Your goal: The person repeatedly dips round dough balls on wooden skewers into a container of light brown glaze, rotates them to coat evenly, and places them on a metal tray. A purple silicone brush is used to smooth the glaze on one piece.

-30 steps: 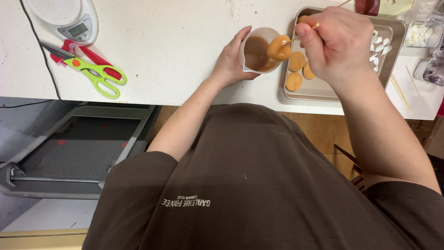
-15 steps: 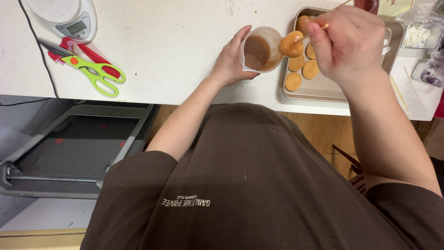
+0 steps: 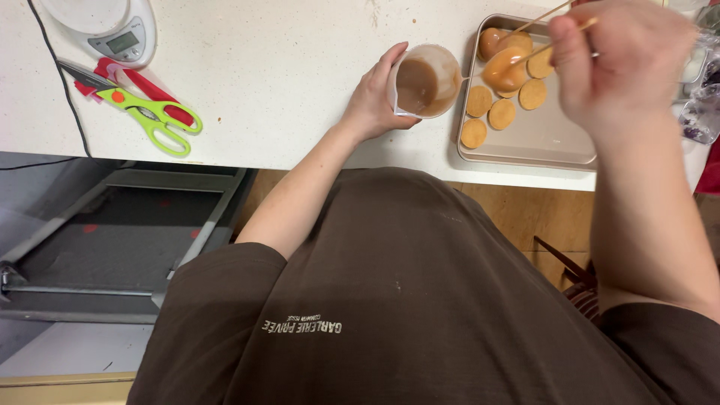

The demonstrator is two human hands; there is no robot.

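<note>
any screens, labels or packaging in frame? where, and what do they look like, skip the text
Kitchen scale: top left of the white counter, rounded, white and grey, with a small grey rectangular display screen facing the person.
Shirt print: small pale lettering low on the brown shirt front, seen upside down.
Clear plastic packaging: right edge beside the baking tray, contents too blurred to tell.

White speckled counter. Far left: a white kitchen scale with a dark cable running toward the near edge. Just right of the cable: green-handled scissors lying against a red-handled tool. Below the counter, left: a grey metal frame.
</note>
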